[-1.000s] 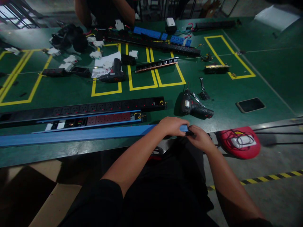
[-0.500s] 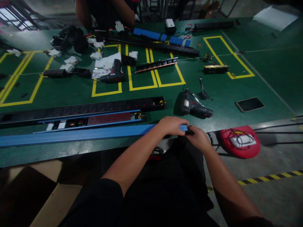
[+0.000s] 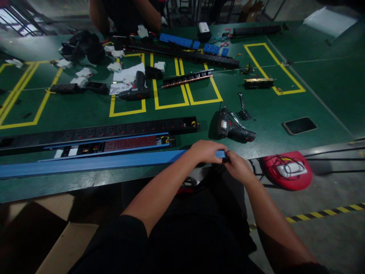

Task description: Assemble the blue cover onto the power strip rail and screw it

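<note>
A long blue metal bar [image 3: 114,161], which looks like a power strip casing, lies along the table's near edge. My left hand [image 3: 207,151] is wrapped over the bar close to its right end, with the thumb on the near side. A small black end cap [image 3: 226,160] shows at that end. Pinched on the cap is my right hand [image 3: 238,166], its fingertips almost touching my left hand. Behind the bar lie an open strip with brown sockets [image 3: 131,142] and a black power strip [image 3: 122,131]. The bar's underside is hidden.
Beyond my hands lie a black cordless screwdriver [image 3: 232,127], wrenches [image 3: 242,101] and a phone [image 3: 300,125]. A second cordless screwdriver [image 3: 137,89] rests farther left. A red stool [image 3: 288,171] stands below the table's right edge. Another person's arm [image 3: 148,15] is across the table.
My right hand has shifted very slightly left, closer to the bar's end, its fingers covering more of the black end cap. My left hand keeps its place on the bar.
</note>
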{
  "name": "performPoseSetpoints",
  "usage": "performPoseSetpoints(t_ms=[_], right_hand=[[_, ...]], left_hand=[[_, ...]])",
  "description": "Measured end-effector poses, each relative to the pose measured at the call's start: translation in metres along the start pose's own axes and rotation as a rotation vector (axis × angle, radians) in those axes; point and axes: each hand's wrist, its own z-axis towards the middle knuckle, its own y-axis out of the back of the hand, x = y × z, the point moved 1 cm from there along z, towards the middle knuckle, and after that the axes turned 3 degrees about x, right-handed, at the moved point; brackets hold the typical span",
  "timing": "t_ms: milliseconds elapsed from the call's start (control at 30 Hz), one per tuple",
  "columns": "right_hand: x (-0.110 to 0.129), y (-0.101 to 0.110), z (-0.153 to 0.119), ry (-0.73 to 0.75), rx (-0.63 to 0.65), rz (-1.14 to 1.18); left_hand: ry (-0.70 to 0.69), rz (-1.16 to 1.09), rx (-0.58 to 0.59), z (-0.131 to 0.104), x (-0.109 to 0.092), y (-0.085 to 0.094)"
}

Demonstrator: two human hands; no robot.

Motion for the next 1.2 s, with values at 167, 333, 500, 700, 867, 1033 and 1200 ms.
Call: performPoseSetpoints(t_ms=[167, 333, 500, 700, 867, 1033, 1200], right_hand=[[-0.0003, 0.0016, 0.0000, 0.010, 0.009, 0.050], [-0.0026, 0.0005, 0.0010, 0.000, 0.032, 0.058], [-0.0026, 0.0003, 0.0016, 0.006, 0.032, 0.083], [-0.0032, -0.0010, 0.0021, 0.028, 0.015, 0.128], [-0.0059, -0.0014, 0.0021, 0.053, 0.015, 0.155], [-0.0090, 0.0024, 0.0008, 0.073, 0.010, 0.210], [-0.0063, 0.0061, -0.0013, 0.113, 0.005, 0.253]], left_hand=[[0.001, 0.010, 0.010, -0.0002, -0.0012, 0.0006], [-0.037, -0.002, -0.001, -0.0017, -0.0008, 0.0011], [-0.050, -0.001, 0.005, -0.0024, -0.0030, 0.0024], [-0.049, -0.012, -0.007, -0.0019, -0.0032, 0.0023], [-0.052, -0.026, -0.010, -0.0013, -0.0010, 0.0005], [-0.064, -0.026, -0.023, -0.0012, -0.0006, 0.0003], [-0.063, -0.028, -0.021, -0.0014, -0.0002, 0.0002]])
